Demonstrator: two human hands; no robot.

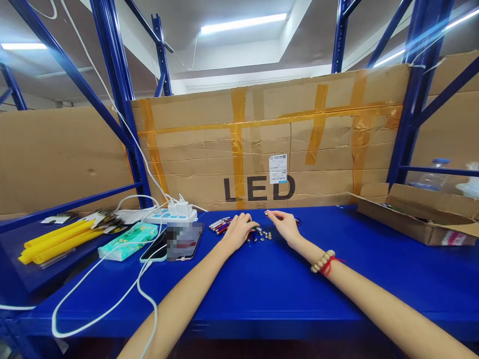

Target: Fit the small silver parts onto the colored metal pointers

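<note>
My left hand (pixel 239 230) rests on the blue bench (pixel 262 289), its curled fingers over a small heap of slim pen-like sticks (pixel 220 226) in red, blue and silver. My right hand (pixel 286 224), with a bead bracelet and red string (pixel 324 262) at the wrist, pinches a thin stick (pixel 270 214) at its fingertips. Between the two hands lie several small silver button-like pieces (pixel 265 234). The sticks are too small to name exactly.
At the left lie two phones (pixel 175 244), a tissue pack (pixel 128 241), a white power strip (pixel 172 213) with cables, and yellow rods (pixel 56 241). An open cardboard box (pixel 415 219) stands at the right. A taped "LED" cardboard sheet (pixel 262 144) walls the back.
</note>
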